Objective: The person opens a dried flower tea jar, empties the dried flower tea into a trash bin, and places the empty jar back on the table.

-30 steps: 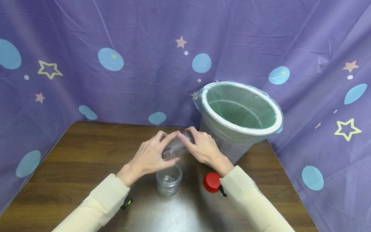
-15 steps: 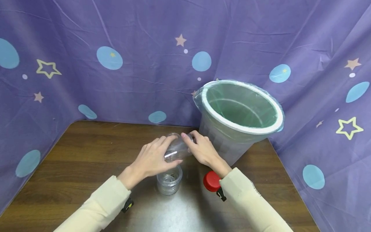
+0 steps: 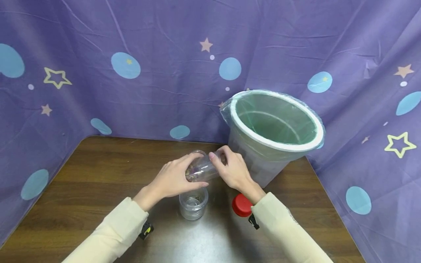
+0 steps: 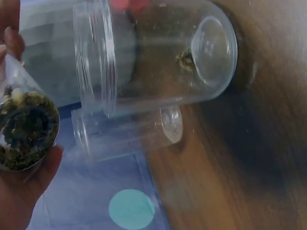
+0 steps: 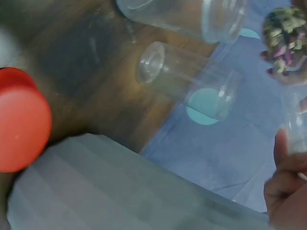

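Observation:
A clear plastic container (image 3: 204, 168) lies tilted between my two hands, above the table. Dried flower pieces (image 4: 26, 132), brownish with pale and pink bits, are gathered at its left end. My left hand (image 3: 175, 177) grips that end, fingers over the top and thumb below. My right hand (image 3: 234, 168) holds the other end, its thumb along the side; the fingertips behind are hidden. Just below stands a wide clear jar (image 3: 193, 210) with a little dark residue inside. A slimmer clear jar (image 5: 187, 79) stands behind it, mostly hidden by my left hand in the head view.
A red lid (image 3: 242, 205) lies on the wooden table (image 3: 108, 175) by my right sleeve. A tall bin (image 3: 263, 166) with a green liner stands at the back right. A purple curtain (image 3: 158, 73) surrounds the table.
Both hands have shifted slightly right with the container, and its left end has turned a little. The rear jar's rim now shows beside my left hand. Jar, lid and bin stay put.

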`<state>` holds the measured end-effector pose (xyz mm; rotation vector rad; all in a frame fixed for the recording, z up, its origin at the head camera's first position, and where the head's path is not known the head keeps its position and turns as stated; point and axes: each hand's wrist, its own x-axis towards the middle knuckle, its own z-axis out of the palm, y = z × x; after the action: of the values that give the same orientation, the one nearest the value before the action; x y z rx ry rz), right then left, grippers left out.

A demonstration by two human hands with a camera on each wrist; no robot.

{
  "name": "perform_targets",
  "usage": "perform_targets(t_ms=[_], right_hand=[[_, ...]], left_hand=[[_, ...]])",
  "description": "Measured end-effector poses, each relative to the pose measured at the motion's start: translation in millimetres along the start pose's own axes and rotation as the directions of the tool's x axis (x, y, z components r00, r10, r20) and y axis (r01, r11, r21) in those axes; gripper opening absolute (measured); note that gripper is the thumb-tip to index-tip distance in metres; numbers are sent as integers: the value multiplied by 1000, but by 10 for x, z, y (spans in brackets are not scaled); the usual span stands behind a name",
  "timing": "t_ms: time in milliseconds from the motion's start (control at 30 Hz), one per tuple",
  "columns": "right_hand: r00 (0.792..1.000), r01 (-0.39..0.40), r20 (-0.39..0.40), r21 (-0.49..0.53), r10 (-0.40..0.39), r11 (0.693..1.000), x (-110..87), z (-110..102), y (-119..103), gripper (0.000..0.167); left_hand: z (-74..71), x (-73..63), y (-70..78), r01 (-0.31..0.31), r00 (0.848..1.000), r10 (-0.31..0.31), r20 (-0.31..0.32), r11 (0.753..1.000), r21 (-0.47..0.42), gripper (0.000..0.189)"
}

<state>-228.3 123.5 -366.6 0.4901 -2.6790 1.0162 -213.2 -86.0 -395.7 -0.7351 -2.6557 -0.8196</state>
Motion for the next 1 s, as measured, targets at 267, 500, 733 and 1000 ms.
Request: perform_targets(t_ms=[267, 500, 733, 1000], right_hand=[[999, -43, -36, -118, 39, 992, 51, -106, -179, 44], [963, -229, 109, -157, 248, 961, 58, -118, -242, 61], [991, -113, 50, -187, 125, 976, -12, -62, -186, 52], [997, 54, -53, -132, -61, 990, -40, -21, -110, 41]], left_hand=[[59, -65, 60, 40, 995, -39, -87, 999, 8, 77], [135, -130, 68, 11, 991, -2, -134, 998, 64, 75], [97, -164, 16, -87, 993, 86, -77, 996, -14, 71], [27, -120, -24, -193, 978, 187, -93, 979, -58, 70]])
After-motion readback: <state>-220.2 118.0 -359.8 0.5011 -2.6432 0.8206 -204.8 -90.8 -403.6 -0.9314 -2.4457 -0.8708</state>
